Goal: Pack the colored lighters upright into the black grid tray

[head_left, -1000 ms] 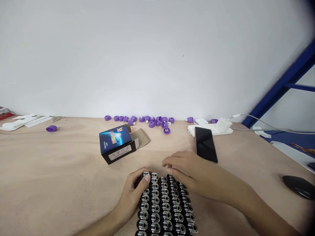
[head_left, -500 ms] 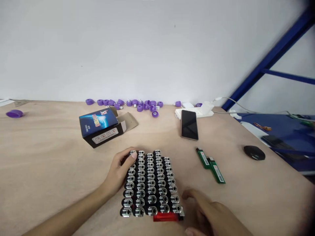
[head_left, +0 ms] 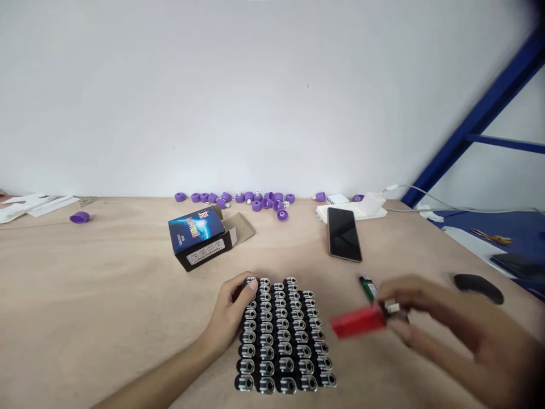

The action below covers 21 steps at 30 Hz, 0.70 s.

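Note:
Rows of lighters (head_left: 283, 335) stand packed together on the table, their metal tops facing up. My left hand (head_left: 234, 307) is wrapped round their far left corner, thumb on top and fingers along the side. To the right of the block, my right hand (head_left: 443, 324) pinches a red lighter (head_left: 360, 321) by its metal top, its body pointing left and blurred by motion. Just behind that hand lies a green lighter (head_left: 368, 287) on the table, partly hidden by my fingers.
An opened blue and black box (head_left: 200, 236) lies behind the block. Several purple caps (head_left: 256, 205) line the wall. A phone (head_left: 344, 234) leans by a white power strip (head_left: 360, 215). At the right are a black mouse (head_left: 479, 288) and a blue metal frame (head_left: 477, 122).
My right hand has taken the red lighter from the block's near right edge and moved it up and right. My left hand stays on the block. The camera view has shifted.

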Each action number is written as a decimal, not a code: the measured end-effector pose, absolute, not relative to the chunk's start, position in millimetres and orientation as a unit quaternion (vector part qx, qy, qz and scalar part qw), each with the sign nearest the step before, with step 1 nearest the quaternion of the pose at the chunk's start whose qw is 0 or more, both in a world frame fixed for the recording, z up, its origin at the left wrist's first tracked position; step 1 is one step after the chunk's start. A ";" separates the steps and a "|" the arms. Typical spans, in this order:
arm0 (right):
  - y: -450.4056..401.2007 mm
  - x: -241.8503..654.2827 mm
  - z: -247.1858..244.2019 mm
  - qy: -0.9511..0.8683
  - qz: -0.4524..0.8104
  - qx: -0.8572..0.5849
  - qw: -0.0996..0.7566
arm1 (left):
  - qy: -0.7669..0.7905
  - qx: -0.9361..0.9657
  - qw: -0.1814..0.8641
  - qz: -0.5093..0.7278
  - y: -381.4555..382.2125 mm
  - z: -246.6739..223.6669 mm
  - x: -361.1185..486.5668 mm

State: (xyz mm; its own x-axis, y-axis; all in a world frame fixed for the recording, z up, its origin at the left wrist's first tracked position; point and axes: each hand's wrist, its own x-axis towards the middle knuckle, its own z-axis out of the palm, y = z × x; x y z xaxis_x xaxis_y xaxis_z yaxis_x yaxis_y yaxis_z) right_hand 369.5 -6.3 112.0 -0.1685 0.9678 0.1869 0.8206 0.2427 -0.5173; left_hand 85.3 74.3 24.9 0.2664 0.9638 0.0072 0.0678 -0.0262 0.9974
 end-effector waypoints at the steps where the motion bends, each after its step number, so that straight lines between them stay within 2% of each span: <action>1: 10.2 366.1 123.4 -0.748 0.131 -0.593 0.268 | 0.441 0.585 0.541 0.414 74.2 25.6 85.5; 5: 72.2 329.7 144.3 -0.772 0.134 -0.545 0.299 | 0.441 0.583 0.542 0.415 74.9 25.2 86.0; 14: 96.9 293.4 125.2 -0.833 0.231 -0.487 0.128 | 0.475 0.560 0.526 0.429 73.0 21.0 86.2; 21: 99.2 280.3 112.7 -0.866 0.266 -0.412 0.096 | 0.482 0.545 0.522 0.445 72.4 17.3 86.2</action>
